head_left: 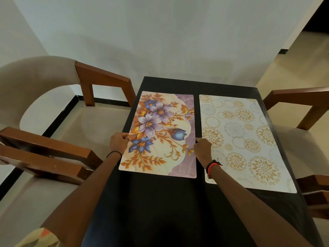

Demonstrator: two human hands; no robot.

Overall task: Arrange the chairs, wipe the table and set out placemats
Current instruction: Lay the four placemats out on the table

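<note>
A: Your left hand pinches the floral placemat at its nine o'clock edge, right hand pinching at three; it lies flat on the counter.
B: Square it with the circle-print placemat at three o'clock, gap even.

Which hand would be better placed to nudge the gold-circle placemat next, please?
The right hand: it holds the right edge of the floral placemat, beside the gold-circle placemat, with its wrist lying over that mat. The left hand holds the opposite edge, farther away.
</note>
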